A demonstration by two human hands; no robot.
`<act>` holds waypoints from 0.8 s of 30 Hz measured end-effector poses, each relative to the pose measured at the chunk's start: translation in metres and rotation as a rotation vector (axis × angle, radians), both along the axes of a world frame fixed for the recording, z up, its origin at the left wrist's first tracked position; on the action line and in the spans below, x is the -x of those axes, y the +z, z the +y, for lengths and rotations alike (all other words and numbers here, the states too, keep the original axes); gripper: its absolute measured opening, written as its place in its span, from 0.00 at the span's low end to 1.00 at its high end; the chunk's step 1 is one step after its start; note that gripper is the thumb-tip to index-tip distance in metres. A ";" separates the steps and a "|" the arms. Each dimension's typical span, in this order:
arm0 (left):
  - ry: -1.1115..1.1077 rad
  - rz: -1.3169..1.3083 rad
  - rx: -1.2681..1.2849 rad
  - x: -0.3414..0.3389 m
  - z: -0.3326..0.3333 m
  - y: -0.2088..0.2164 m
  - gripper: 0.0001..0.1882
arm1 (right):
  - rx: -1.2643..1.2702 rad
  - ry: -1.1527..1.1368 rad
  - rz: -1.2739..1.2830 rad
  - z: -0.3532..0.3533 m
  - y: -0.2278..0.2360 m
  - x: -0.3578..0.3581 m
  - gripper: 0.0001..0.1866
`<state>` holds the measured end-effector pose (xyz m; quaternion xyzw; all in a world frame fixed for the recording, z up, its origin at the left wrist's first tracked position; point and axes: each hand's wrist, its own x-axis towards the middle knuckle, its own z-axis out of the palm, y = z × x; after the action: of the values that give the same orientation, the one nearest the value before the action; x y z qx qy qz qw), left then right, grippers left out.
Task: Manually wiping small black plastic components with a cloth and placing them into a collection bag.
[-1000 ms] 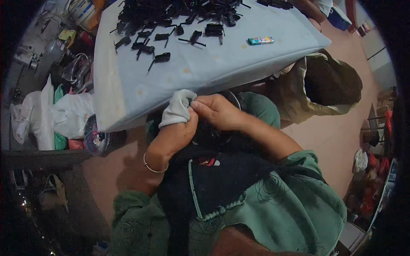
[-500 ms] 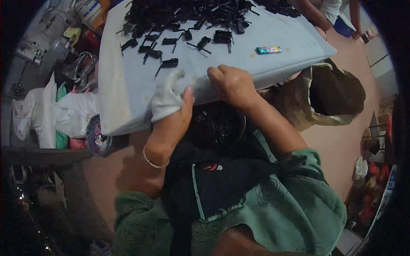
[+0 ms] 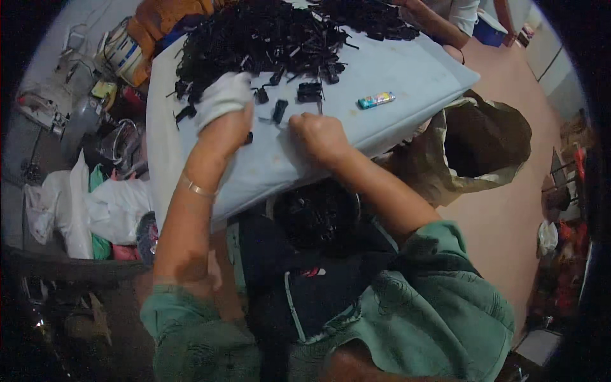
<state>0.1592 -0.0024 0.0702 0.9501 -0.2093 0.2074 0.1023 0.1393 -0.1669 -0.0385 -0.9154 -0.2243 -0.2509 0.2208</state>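
Observation:
A large heap of small black plastic parts with thin stems covers the far side of the pale covered table. My left hand, in a white glove, is over the heap's near left edge; motion smears its fingers. My bare right hand is closed above the table's near part, fingers curled; whatever they may hold is hidden. Just beyond it lie a single black part and a small cluster of black parts. Another black part shows partly beside my left wrist.
A small turquoise packet lies on the table's right side. Below the near edge is a round container with dark pieces. An open brown sack stands to the right. White bags sit at the left. Another person's arm is at far right.
My left hand has moved away from me and leftward, from the near edge to the heap. My right hand has shifted slightly left, still closed. The view has also shifted.

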 end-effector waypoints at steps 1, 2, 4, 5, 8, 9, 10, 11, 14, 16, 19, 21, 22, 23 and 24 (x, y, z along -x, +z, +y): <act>-0.027 -0.024 -0.044 -0.013 -0.015 0.006 0.16 | 0.000 0.051 0.002 0.008 0.003 0.006 0.05; -0.074 -0.040 -0.087 -0.034 -0.035 0.008 0.16 | 0.001 0.082 0.011 0.010 0.003 0.007 0.04; -0.258 -0.120 -0.201 -0.064 -0.073 0.011 0.16 | -0.052 0.100 -0.002 0.012 0.002 0.011 0.05; -0.285 -0.073 -0.252 -0.083 -0.092 0.013 0.15 | -0.103 0.130 -0.001 0.013 0.002 0.011 0.06; -0.142 0.064 -0.286 -0.146 -0.120 -0.002 0.10 | -0.128 0.217 -0.018 0.014 0.007 0.012 0.07; -0.140 0.095 -0.239 -0.157 -0.122 -0.006 0.13 | -0.130 0.206 -0.012 0.012 0.007 0.012 0.07; -0.133 0.126 -0.192 -0.166 -0.122 -0.011 0.15 | -0.138 0.205 0.001 0.012 0.007 0.013 0.07; -0.135 0.128 -0.195 -0.172 -0.120 -0.018 0.15 | -0.146 0.208 0.013 0.011 0.006 0.013 0.08; -0.385 0.069 -0.150 -0.175 -0.115 -0.028 0.19 | -0.182 0.223 -0.019 0.010 0.005 0.011 0.09; -0.407 0.176 -0.138 -0.170 -0.109 -0.025 0.19 | -0.203 0.242 -0.018 0.008 0.004 0.014 0.09; -0.416 0.275 -0.089 -0.138 -0.094 -0.016 0.18 | -0.291 0.313 -0.056 0.000 0.005 0.017 0.10; -0.392 0.237 -0.165 -0.116 -0.079 -0.014 0.20 | -0.324 0.389 -0.051 -0.007 0.008 0.023 0.09; -0.395 0.243 -0.166 -0.105 -0.071 -0.017 0.20 | -0.327 0.385 -0.047 -0.013 0.007 0.028 0.09; -0.393 0.180 -0.118 -0.095 -0.063 -0.022 0.20 | -0.360 0.397 -0.047 -0.020 0.006 0.033 0.09; -0.384 0.114 -0.068 -0.083 -0.055 -0.025 0.21 | -0.391 0.416 -0.047 -0.025 0.005 0.037 0.09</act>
<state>0.2426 -0.0572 0.0457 0.9059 -0.3874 0.1227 0.1195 0.1018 -0.1917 -0.0331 -0.7836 -0.3598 -0.2599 0.4346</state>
